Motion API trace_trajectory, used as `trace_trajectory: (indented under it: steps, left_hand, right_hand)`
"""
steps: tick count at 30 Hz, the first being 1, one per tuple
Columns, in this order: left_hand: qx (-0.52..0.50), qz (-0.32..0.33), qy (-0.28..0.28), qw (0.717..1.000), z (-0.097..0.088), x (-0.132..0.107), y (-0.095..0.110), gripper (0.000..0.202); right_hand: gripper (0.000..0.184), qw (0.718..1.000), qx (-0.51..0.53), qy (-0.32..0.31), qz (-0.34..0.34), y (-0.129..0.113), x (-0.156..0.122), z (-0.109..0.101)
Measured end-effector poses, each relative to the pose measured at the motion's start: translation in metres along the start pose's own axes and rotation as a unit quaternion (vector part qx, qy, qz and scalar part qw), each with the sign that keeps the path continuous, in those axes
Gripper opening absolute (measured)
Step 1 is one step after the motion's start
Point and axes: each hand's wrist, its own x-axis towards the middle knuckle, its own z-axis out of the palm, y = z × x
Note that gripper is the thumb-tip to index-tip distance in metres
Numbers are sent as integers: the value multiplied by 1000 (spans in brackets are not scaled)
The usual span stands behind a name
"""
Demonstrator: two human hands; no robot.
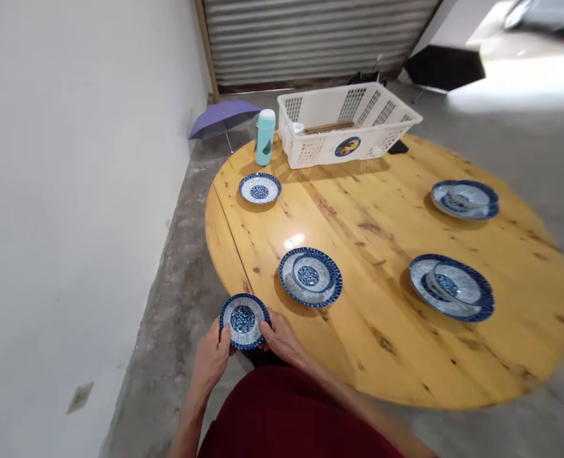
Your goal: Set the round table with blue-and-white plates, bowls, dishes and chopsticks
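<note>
Both my hands hold a small blue-and-white saucer (243, 320) at the near left edge of the round wooden table (386, 305). My left hand (212, 357) grips its left rim and my right hand (282, 340) grips its right rim, fingers closed on it. Just beyond the saucer sits a blue-and-white plate (287, 283) with a small dish (314, 273) on top of it. Another small saucer (259, 188) lies alone at the far left.
A white plastic basket (310, 149) stands at the table's far edge, a teal bottle (265, 137) beside it. Two more plates with dishes on them lie at the right (482, 299) and far right (489, 194). A purple umbrella (222, 117) lies on the concrete floor by the white wall.
</note>
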Motion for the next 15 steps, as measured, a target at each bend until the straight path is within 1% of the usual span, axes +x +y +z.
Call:
trace_trajectory:
  steps: [4, 7, 11, 15]
  left_hand:
    - [32, 8, -26, 999, -33, 54, 20, 40]
    - [75, 26, -42, 996, -48, 94, 38, 36]
    - [112, 62, -55, 990, -59, 134, 66, 35]
    - [130, 97, -78, 984, -63, 160, 90, 31]
  right_hand:
    - [13, 999, -4, 38, 16, -15, 46, 3]
    - [11, 997, -10, 81, 14, -27, 77, 0]
    - [10, 991, -20, 128, 6, -42, 107, -13]
    - [13, 987, -15, 155, 45, -53, 118, -25]
